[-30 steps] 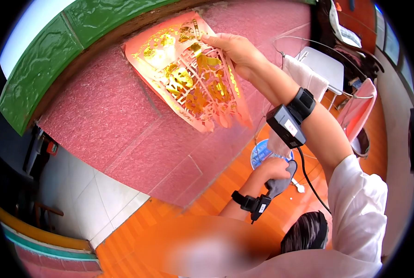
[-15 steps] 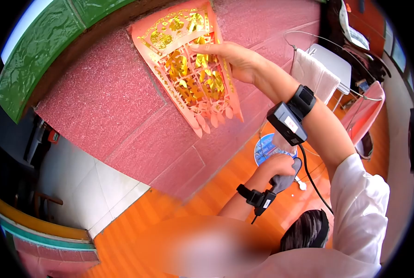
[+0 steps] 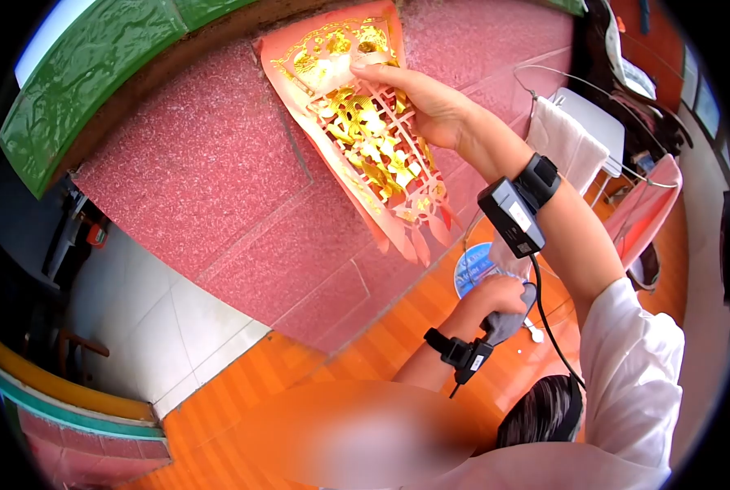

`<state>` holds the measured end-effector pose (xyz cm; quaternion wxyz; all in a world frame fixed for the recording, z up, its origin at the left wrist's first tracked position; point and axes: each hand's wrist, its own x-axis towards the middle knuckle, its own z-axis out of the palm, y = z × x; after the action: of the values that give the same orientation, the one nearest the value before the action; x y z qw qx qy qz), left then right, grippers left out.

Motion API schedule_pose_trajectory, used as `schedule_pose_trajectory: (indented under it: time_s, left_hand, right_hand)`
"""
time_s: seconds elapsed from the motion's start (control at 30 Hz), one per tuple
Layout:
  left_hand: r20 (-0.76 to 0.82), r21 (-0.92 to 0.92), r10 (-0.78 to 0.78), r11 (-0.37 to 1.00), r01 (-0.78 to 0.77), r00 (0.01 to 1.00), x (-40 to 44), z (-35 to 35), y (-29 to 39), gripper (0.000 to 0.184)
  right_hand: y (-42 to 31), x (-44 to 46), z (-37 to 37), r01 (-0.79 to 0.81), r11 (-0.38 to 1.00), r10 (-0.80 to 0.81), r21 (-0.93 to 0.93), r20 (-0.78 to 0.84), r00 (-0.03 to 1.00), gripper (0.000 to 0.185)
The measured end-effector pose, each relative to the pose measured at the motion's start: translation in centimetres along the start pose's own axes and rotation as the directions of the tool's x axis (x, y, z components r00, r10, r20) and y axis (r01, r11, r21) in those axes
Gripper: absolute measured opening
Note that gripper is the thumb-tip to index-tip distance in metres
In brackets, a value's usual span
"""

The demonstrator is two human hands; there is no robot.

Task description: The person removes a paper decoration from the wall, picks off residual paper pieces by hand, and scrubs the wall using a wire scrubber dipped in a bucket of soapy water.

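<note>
A red paper decoration with gold figures and a cut-out lattice (image 3: 373,151) hangs against the pink tiled wall (image 3: 218,171), just below the green ledge. Its lower fringe stands off the wall. My right hand (image 3: 430,102) grips its right part, with the thumb on the front and the other fingers mostly hidden behind the paper. Lower down, over the floor, my left hand (image 3: 500,296) is closed around a dark grey object (image 3: 509,320), flat and rounded at one end. Both wrists wear black straps with small devices.
Green glazed tiles (image 3: 95,94) edge the wall top. At right are a white folding chair (image 3: 598,126), a wire rack with a pale towel (image 3: 565,135) and a pink cloth (image 3: 647,204). A blue round object (image 3: 473,265) lies on the orange floor (image 3: 300,363). A black cable hangs from the right wrist.
The paper's lower part has swung and bent, and its fringe now hangs further right. My right hand shifted along it, with the thumb now nearer the upper panel. My left hand still holds the grey object.
</note>
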<state>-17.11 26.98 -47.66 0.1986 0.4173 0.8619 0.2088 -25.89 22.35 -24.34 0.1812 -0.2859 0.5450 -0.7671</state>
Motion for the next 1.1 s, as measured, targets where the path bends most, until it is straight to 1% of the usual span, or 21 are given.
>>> schedule_pose_trajectory:
  time_s: [0.03,0.1,0.2,0.27,0.33,0.37,0.43,0.5,0.53,0.6,0.63,0.67,0.73,0.8,0.87,0.9,0.93,1.0,1.07,1.1]
  left_hand:
    - [-0.016,0.010,0.008,1.000,-0.008,1.000,0.0,0.0,0.0,0.040]
    - [-0.020,-0.010,-0.042,0.999,0.041,0.999,0.1,0.1,0.2,0.037]
    - [0.008,-0.001,-0.024,1.000,0.024,1.000,0.3,0.3,-0.2,0.037]
    - [0.023,0.007,-0.026,1.000,0.026,0.999,-0.3,-0.3,0.1,0.036]
    - [0.038,0.017,-0.025,1.000,0.024,0.999,-0.4,-0.4,0.2,0.036]
    - [0.048,-0.002,-0.017,1.000,0.018,0.999,-0.2,-0.1,0.1,0.038]
    - [0.058,-0.022,-0.008,1.000,0.009,0.998,-0.1,-0.1,0.2,0.039]
    - [0.074,0.019,-0.056,0.998,0.055,0.996,-0.1,0.0,0.5,0.042]
    - [0.074,0.020,-0.055,0.998,0.054,0.996,0.0,0.1,0.6,0.042]
    - [0.043,0.049,-0.068,0.997,0.066,0.997,0.0,0.1,0.7,0.035]
    - [0.053,0.045,-0.067,0.997,0.065,0.996,-0.1,0.1,0.7,0.034]
    - [0.054,0.046,-0.066,0.997,0.063,0.996,-0.1,0.1,0.7,0.034]
    - [0.069,0.043,-0.082,0.996,0.079,0.994,-0.3,-0.2,1.0,0.035]
    - [0.060,0.050,-0.086,0.995,0.083,0.995,-0.2,0.0,1.1,0.035]
    - [0.035,0.075,-0.063,0.995,0.060,0.997,-0.2,0.3,0.9,0.034]
    - [0.033,0.078,-0.065,0.995,0.062,0.997,-0.2,0.3,0.8,0.034]
    - [0.050,0.066,-0.057,0.996,0.054,0.997,-0.2,0.4,0.8,0.037]
    - [0.065,0.059,-0.051,0.997,0.048,0.997,-0.1,0.7,0.6,0.039]
    - [0.100,0.058,-0.014,0.998,0.008,0.995,0.1,0.8,0.4,0.038]
    - [0.103,0.083,-0.051,0.996,0.042,0.993,-0.2,0.5,0.8,0.036]
  right_hand:
    - [-0.1,0.1,-0.1,-0.017,1.000,0.017,-0.001,-0.023,1.000,0.042]
    - [-0.2,-0.1,0.0,-0.037,0.999,0.037,0.013,-0.043,0.998,0.040]
    - [-0.3,-0.4,0.0,-0.039,0.999,0.038,-0.028,-0.050,0.998,0.039]
    - [-0.3,-0.2,-0.2,-0.025,0.999,0.023,-0.022,-0.081,0.996,0.037]
    - [-0.7,-0.2,-0.1,-0.020,0.999,0.025,0.038,-0.143,0.989,0.034]
    - [-1.0,-0.1,-0.1,-0.010,0.997,0.020,0.077,-0.135,0.991,0.025]
    - [-1.2,0.4,-0.1,-0.011,0.994,0.026,0.107,-0.144,0.989,0.026]
    - [-1.3,1.0,0.2,-0.018,0.982,0.048,0.187,-0.153,0.987,0.025]
    - [-1.2,1.2,0.4,-0.017,0.982,0.046,0.187,-0.154,0.987,0.025]
    - [-1.0,1.4,0.9,-0.018,0.985,0.041,0.170,-0.132,0.990,0.029]
    - [-0.8,1.3,1.2,-0.007,0.985,0.025,0.173,-0.103,0.994,0.029]
    - [-0.9,1.4,1.3,-0.006,0.985,0.025,0.173,-0.104,0.994,0.029]
    - [-0.7,1.6,1.2,-0.011,0.992,0.033,0.126,-0.173,0.984,0.028]
    - [-0.4,2.4,0.2,-0.016,0.995,0.030,0.096,-0.144,0.989,0.029]
    - [-0.4,2.4,-0.2,-0.003,0.992,0.023,0.126,-0.155,0.988,0.022]
    - [-0.7,2.2,-0.1,-0.023,0.992,0.044,0.126,-0.163,0.986,0.024]
    - [-0.9,1.9,-0.2,-0.022,0.992,0.043,0.127,-0.162,0.986,0.024]
    - [-1.9,1.3,-0.4,-0.070,0.997,0.071,0.013,-0.154,0.985,0.033]
    - [-2.7,1.0,-0.2,-0.075,0.997,0.076,0.011,-0.142,0.987,0.031]
    - [-3.1,0.8,-0.1,-0.081,0.997,0.082,0.014,-0.126,0.989,0.031]
